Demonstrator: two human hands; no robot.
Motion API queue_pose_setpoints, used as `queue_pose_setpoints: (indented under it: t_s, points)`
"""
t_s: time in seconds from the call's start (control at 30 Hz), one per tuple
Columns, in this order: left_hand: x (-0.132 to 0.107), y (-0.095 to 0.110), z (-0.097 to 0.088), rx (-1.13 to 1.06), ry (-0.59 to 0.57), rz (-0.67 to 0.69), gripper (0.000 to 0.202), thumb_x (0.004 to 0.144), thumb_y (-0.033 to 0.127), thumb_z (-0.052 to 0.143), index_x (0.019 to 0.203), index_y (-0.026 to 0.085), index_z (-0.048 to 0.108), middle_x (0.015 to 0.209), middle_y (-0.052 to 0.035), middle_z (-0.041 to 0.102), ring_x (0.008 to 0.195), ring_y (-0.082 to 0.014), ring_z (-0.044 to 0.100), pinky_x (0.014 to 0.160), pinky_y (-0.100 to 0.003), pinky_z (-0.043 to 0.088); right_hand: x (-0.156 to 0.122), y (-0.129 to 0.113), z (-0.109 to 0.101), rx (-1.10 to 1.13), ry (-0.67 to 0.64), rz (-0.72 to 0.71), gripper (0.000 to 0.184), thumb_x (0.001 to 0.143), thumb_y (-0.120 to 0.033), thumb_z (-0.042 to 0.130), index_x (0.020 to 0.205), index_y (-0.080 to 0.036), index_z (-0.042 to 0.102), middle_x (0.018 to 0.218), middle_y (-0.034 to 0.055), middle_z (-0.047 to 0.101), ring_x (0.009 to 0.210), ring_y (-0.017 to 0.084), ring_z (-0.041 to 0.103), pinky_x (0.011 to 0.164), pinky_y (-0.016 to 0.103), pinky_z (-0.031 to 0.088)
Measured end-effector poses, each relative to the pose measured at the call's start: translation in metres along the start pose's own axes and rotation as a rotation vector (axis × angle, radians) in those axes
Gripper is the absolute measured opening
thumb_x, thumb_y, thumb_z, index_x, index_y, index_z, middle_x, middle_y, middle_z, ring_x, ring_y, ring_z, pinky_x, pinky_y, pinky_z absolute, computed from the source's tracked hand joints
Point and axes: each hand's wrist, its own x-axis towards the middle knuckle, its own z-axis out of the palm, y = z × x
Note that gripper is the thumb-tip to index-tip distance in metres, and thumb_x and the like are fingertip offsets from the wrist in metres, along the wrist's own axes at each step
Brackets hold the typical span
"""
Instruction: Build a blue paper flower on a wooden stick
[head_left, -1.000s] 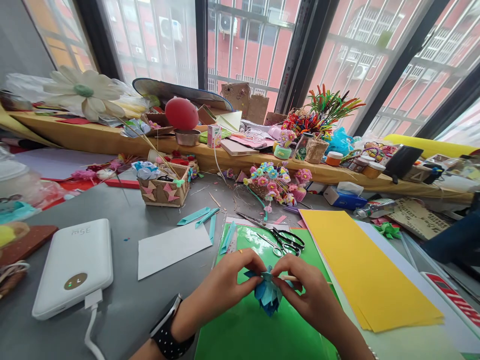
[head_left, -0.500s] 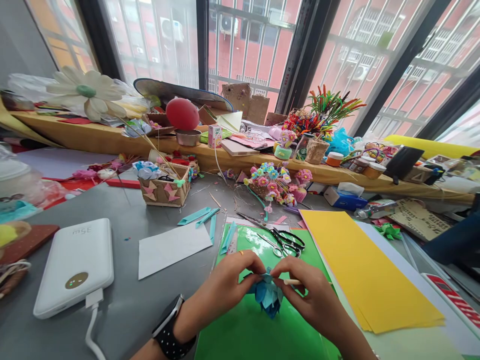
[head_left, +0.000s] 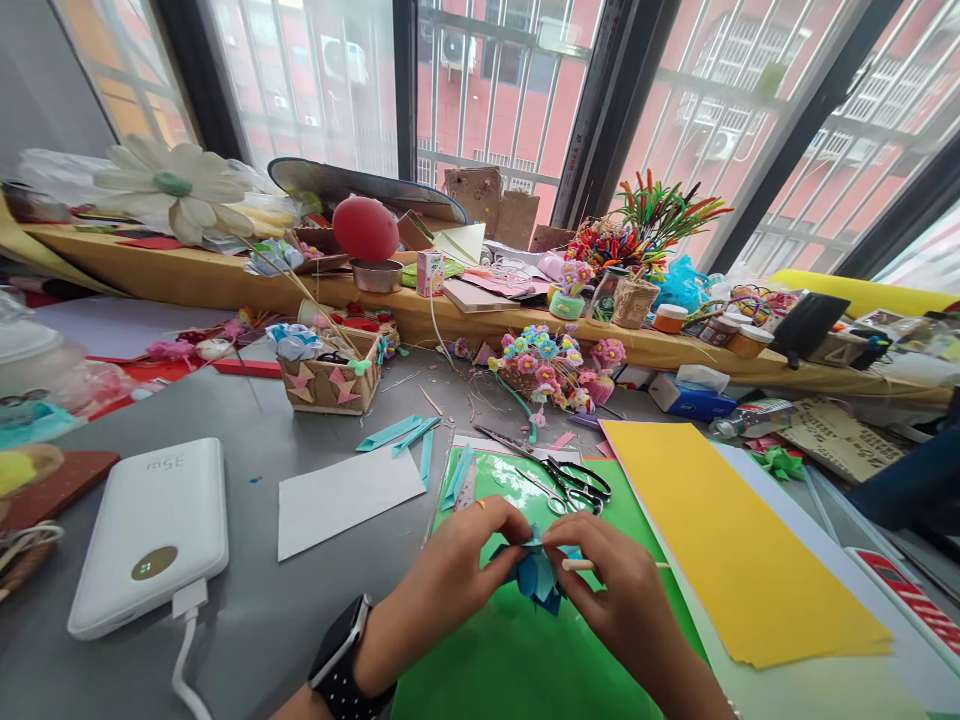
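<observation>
Over the green mat [head_left: 480, 665], a blue folded-paper flower [head_left: 540, 578] hangs between my hands with its pointed petals downward. My left hand [head_left: 465, 560] is closed, thumb and index finger pinching the flower's upper left edge. On the other side my right hand [head_left: 626, 580] pinches the top right of the flower. A thin pale stick [head_left: 579, 566] also lies in the right hand, passing between its fingers. Fingers cover part of the petals. Black-handled scissors [head_left: 581, 487] and a smaller silver pair [head_left: 555, 500] lie just beyond the hands.
Blue folded strips [head_left: 390, 432] lie beside a white paper [head_left: 349, 500] at left, near a white power bank [head_left: 154, 535]. Yellow sheets [head_left: 735, 540] lie at right. Farther back stand a decorated box [head_left: 330, 385], paper flowers [head_left: 540, 365] and a crowded ledge [head_left: 420, 305].
The blue flower has tipped and risen slightly between the fingers, showing more of its underside petals. Both hands keep their pinch and have shifted only a little.
</observation>
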Motion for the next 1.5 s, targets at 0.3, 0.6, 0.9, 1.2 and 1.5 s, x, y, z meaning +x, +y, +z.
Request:
queue_pose_setpoints:
  t_s: [0.3, 0.6, 0.9, 1.2, 1.5]
  points:
    - [-0.001, -0.004, 0.005, 0.19, -0.006, 0.05, 0.012, 0.078, 0.009, 0.049, 0.083, 0.018, 0.056, 0.081, -0.003, 0.065, 0.076, -0.0167, 0.06, 0.067, -0.025, 0.046, 0.002, 0.001, 0.0, -0.075, 0.025, -0.053, 0.02, 0.078, -0.006, 0.042, 0.085, -0.021, 0.054, 0.072, 0.0026, 0.065, 0.064, 0.015, 0.062, 0.054, 0.023, 0.048]
    - [0.0, -0.011, 0.002, 0.499, -0.055, 0.206, 0.01, 0.08, 0.013, 0.053, 0.082, 0.018, 0.062, 0.074, -0.0039, 0.065, 0.067, -0.0188, 0.058, 0.059, -0.027, 0.039, 0.0, 0.003, 0.001, -0.095, -0.068, 0.002, 0.022, 0.075, -0.006, 0.043, 0.086, -0.02, 0.055, 0.079, 0.0039, 0.068, 0.07, 0.018, 0.064, 0.057, 0.026, 0.049]
    - [0.0, -0.004, -0.001, 0.309, -0.075, 0.103, 0.01, 0.081, 0.014, 0.053, 0.084, 0.019, 0.062, 0.081, -0.0025, 0.066, 0.074, -0.0175, 0.059, 0.066, -0.025, 0.041, 0.001, -0.001, -0.004, 0.062, -0.089, 0.147, 0.011, 0.08, -0.013, 0.048, 0.083, -0.02, 0.056, 0.076, 0.0021, 0.067, 0.066, 0.015, 0.064, 0.052, 0.02, 0.05]
    - [0.0, -0.001, -0.007, 0.054, -0.087, 0.032, 0.012, 0.076, 0.007, 0.053, 0.081, 0.017, 0.059, 0.079, 0.0001, 0.064, 0.074, -0.013, 0.058, 0.068, -0.021, 0.041, 0.004, -0.005, -0.004, 0.083, -0.002, 0.07, 0.016, 0.076, -0.007, 0.048, 0.08, -0.019, 0.057, 0.073, 0.0024, 0.066, 0.067, 0.015, 0.063, 0.043, 0.017, 0.045]
    - [0.0, -0.003, -0.005, 0.158, -0.083, 0.069, 0.009, 0.078, 0.009, 0.053, 0.08, 0.015, 0.059, 0.08, -0.0027, 0.064, 0.077, -0.016, 0.057, 0.07, -0.024, 0.041, 0.004, 0.0, -0.003, 0.052, -0.005, 0.029, 0.015, 0.077, -0.008, 0.049, 0.081, -0.02, 0.057, 0.074, 0.0018, 0.066, 0.067, 0.015, 0.062, 0.05, 0.02, 0.048]
